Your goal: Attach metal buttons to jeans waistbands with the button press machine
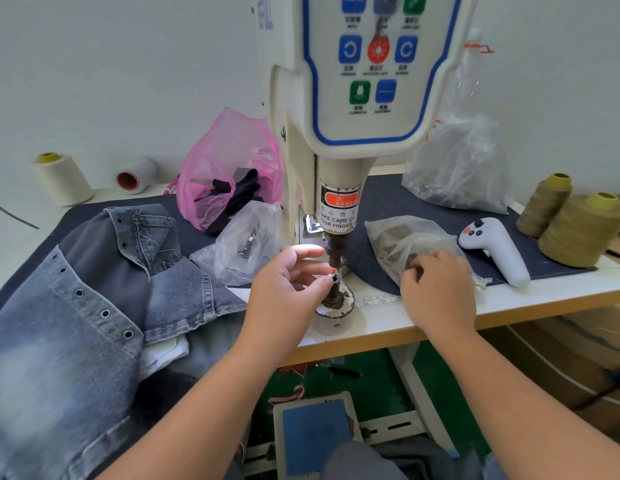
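The cream button press machine stands at the middle of the table, with its dark upper punch over the lower die post. My left hand pinches a small metal piece right at the top of the lower die. My right hand reaches into a clear plastic bag of metal buttons, fingers curled among them. Grey-blue jeans with metal eyelets lie bunched on the left of the table, apart from the die.
Another clear bag of parts and a pink bag sit left of the machine. A white handheld controller, olive thread cones and a large clear bag are right. White spools stand far left. A blue foot pedal lies below.
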Demonstrator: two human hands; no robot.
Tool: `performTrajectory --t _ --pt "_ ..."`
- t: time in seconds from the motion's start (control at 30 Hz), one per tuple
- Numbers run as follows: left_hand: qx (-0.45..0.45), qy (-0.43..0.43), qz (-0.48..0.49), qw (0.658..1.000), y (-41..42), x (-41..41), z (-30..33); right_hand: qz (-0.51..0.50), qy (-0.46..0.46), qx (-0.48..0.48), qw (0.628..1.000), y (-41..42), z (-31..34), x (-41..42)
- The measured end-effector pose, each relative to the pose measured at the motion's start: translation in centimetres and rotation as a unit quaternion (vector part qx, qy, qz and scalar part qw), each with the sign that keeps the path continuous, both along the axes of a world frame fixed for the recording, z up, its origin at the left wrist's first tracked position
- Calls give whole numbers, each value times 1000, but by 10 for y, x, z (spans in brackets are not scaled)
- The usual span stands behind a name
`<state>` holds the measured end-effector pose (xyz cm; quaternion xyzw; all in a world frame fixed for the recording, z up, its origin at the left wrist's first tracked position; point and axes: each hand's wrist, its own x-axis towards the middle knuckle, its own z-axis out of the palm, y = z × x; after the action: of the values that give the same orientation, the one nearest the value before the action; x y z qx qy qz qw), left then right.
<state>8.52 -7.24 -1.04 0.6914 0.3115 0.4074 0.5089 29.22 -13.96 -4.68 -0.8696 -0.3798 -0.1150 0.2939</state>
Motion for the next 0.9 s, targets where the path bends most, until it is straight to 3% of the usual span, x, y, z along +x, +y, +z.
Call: performTrajectory --t 0.9 --pt "20 13 48 999 2 -4 -7 -8 -16 8 1000 1 -4 1"
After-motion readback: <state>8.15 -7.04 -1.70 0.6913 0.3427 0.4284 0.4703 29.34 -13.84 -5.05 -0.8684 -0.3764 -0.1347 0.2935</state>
